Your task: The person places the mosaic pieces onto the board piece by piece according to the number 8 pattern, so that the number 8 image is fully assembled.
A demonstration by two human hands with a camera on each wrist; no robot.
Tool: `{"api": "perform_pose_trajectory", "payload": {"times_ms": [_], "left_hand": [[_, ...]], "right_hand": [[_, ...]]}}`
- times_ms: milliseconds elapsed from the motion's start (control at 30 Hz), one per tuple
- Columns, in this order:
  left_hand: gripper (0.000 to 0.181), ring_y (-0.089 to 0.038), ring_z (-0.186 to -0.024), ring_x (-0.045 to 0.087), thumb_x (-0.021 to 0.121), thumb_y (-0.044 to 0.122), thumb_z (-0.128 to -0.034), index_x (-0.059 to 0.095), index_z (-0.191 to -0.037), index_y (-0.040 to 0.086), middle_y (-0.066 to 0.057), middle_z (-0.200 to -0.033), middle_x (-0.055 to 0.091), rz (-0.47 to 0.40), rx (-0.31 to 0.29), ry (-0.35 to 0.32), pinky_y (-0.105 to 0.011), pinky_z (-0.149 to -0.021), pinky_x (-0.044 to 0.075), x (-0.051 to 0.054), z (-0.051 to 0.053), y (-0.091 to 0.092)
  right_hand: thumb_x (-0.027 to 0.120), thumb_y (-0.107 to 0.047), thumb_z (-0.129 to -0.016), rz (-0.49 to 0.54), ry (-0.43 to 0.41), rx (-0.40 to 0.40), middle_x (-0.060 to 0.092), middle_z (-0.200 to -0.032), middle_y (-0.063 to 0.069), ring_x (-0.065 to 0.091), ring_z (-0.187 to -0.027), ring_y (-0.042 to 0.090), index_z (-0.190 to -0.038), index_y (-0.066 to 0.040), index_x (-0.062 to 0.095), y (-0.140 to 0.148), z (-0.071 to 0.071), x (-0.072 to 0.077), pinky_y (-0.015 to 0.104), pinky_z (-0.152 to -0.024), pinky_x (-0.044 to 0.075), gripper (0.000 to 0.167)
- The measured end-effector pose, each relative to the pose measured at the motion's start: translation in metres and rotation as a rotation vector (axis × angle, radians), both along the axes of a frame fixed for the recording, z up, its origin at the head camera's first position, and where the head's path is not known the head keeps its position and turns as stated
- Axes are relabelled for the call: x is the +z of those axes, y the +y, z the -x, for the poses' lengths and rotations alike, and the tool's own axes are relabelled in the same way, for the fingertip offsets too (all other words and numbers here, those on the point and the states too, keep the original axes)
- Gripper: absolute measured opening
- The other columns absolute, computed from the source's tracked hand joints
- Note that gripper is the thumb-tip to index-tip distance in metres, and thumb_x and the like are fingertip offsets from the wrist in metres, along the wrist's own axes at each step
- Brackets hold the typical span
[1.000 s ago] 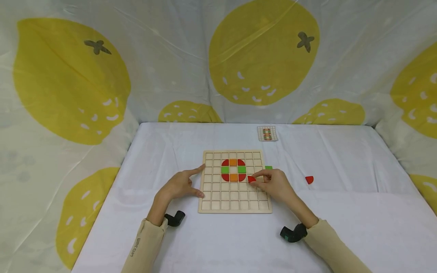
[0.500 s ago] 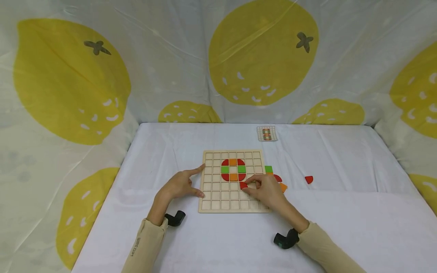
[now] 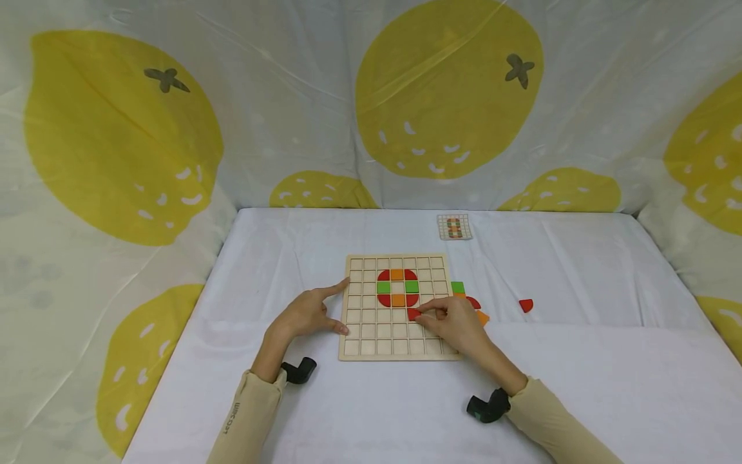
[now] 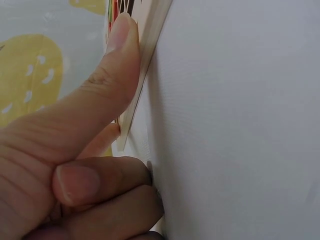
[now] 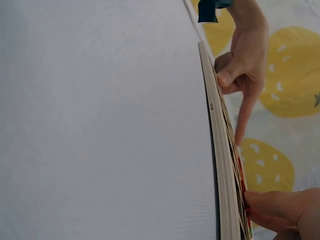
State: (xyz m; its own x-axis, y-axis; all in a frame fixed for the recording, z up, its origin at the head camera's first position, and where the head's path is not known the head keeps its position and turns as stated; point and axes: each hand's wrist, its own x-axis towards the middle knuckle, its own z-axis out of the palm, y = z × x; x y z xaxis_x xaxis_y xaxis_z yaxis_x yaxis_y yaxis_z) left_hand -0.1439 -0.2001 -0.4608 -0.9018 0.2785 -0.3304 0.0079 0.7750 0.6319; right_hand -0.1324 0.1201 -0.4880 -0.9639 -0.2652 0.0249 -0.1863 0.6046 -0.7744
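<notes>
A wooden grid board (image 3: 368, 348) lies on the white cloth, with red, orange and green pieces forming a ring in its cells. My left hand (image 3: 303, 314) touches the board's left edge with spread thumb and index finger; in the left wrist view, the thumb of the left hand (image 4: 75, 115) is on the edge and other fingers are curled. Thumb and index finger of my right hand (image 3: 458, 323) pinch a red quarter-round piece (image 3: 413, 314) at a cell just below the ring's lower right corner. The right wrist view shows the right hand (image 5: 282, 210) low at the board.
Beside the board's right edge, partly behind the right hand, are a green piece (image 3: 457, 287), a red piece (image 3: 473, 302) and an orange piece (image 3: 482, 318). Another red piece (image 3: 525, 305) lies farther right. A small patterned card (image 3: 455, 227) lies behind the board.
Over the last second my right hand moved left and slightly down with the red piece, uncovering pieces beside the board. My left hand has stayed at the edge.
</notes>
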Motion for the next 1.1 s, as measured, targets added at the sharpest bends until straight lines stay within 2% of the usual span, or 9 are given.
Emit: {"api": "perform_pose_trajectory", "payload": {"times_ms": [267, 533, 800, 1100], "left_hand": [[0.108, -0.011, -0.056, 0.026, 0.094, 0.034, -0.0711, 0.036, -0.162, 0.026, 0.006, -0.058, 0.027, -0.005, 0.001, -0.004, -0.027, -0.059, 0.026, 0.001, 0.0, 0.0], [0.108, -0.011, -0.056, 0.027, 0.095, 0.032, -0.0716, 0.035, -0.162, 0.027, 0.006, -0.058, 0.027, -0.009, 0.01, -0.017, -0.026, -0.058, 0.026, 0.001, 0.001, 0.001], [0.109, -0.011, -0.056, 0.026, 0.095, 0.033, -0.0711, 0.035, -0.162, 0.028, 0.006, -0.058, 0.027, -0.007, 0.011, -0.019, -0.026, -0.058, 0.026, 0.0, 0.001, 0.0], [0.109, -0.012, -0.06, 0.029, 0.095, 0.033, -0.0706, 0.036, -0.162, 0.028, 0.006, -0.062, 0.027, 0.001, 0.015, -0.015, -0.029, -0.061, 0.027, 0.0, 0.002, 0.002]], "right_hand": [[0.088, -0.024, -0.083, -0.021, 0.012, -0.009, 0.032, -0.05, -0.007, 0.027, -0.047, 0.006, -0.098, -0.011, 0.085, -0.002, 0.0, -0.001, 0.021, -0.049, 0.015, 0.02], [0.089, -0.025, -0.083, -0.03, -0.016, 0.019, 0.035, -0.053, -0.006, 0.03, -0.05, 0.006, -0.099, -0.013, 0.085, 0.006, 0.003, 0.006, 0.021, -0.05, 0.02, 0.02], [0.086, -0.02, -0.086, -0.041, 0.0, -0.058, 0.034, -0.056, -0.004, 0.032, -0.054, 0.009, -0.105, -0.008, 0.082, 0.04, 0.01, 0.015, 0.021, -0.051, 0.022, 0.023], [0.085, -0.023, -0.086, -0.109, 0.03, -0.155, 0.036, -0.059, -0.003, 0.035, -0.057, 0.012, -0.109, -0.012, 0.082, 0.083, 0.009, 0.008, 0.023, -0.051, 0.023, 0.026]]}}
